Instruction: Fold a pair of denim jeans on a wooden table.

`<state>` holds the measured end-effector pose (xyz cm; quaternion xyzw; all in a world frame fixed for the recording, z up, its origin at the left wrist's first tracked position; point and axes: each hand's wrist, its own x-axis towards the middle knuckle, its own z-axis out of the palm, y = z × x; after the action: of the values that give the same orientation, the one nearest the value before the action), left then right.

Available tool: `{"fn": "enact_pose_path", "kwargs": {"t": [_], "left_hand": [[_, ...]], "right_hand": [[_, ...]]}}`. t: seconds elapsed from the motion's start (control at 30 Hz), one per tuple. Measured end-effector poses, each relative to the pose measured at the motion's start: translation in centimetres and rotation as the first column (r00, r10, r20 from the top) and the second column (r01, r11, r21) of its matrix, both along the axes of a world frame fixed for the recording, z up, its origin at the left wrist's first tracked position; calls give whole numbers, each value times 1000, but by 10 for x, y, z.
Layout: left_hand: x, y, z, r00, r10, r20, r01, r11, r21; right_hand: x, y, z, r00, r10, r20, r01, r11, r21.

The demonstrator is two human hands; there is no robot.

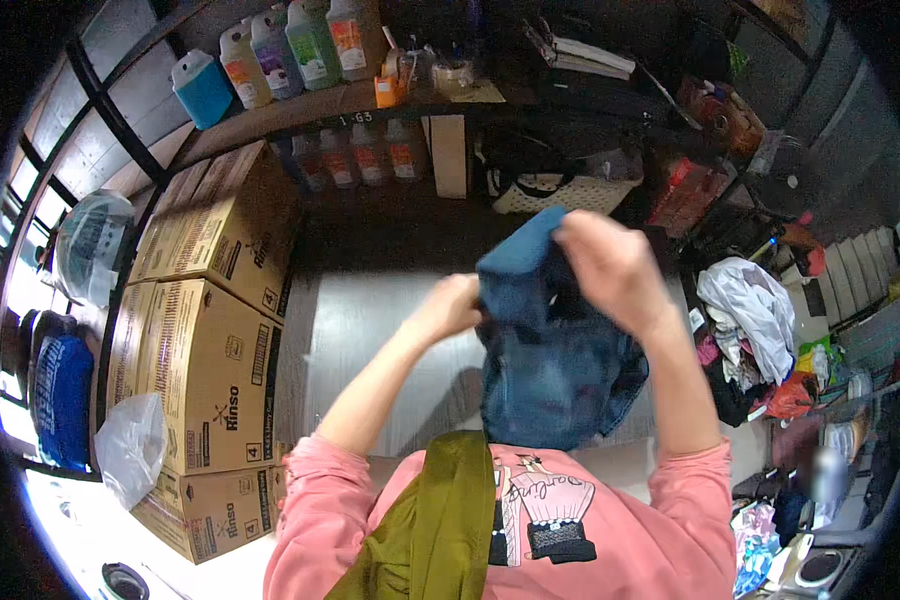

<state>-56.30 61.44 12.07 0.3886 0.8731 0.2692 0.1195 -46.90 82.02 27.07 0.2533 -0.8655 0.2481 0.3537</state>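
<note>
A dark blue denim garment (562,382) hangs in front of my chest, lifted off the grey floor (367,352). My left hand (454,306) grips its edge on the left side. Higher up and farther right, my right hand (611,270), blurred by motion, pinches a top corner of a smoother blue part (521,247). The lower part of the denim falls in loose folds and shows faded patches. Whether it is trousers or a jacket, I cannot tell.
Rinso cardboard boxes (225,375) are stacked at left, with a clear plastic bag (131,450) beside them. Ahead, a dark shelf (270,120) carries several liquid jugs (311,49) and an orange tape dispenser (390,82). A clothes pile (750,322) lies at right.
</note>
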Motion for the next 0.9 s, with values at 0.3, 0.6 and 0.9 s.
{"fn": "enact_pose_path", "kwargs": {"t": [0.3, 0.6, 0.9], "left_hand": [[-4, -95, 88, 557, 599, -576, -150, 754, 639], [112, -203, -82, 614, 771, -167, -768, 633, 101], [86, -230, -161, 295, 939, -175, -906, 333, 262]], "right_hand": [[54, 75, 1, 857, -295, -422, 449, 830, 331], [109, 29, -148, 954, -119, 275, 61, 976, 210], [84, 122, -285, 269, -753, 601, 791, 529, 308]]}}
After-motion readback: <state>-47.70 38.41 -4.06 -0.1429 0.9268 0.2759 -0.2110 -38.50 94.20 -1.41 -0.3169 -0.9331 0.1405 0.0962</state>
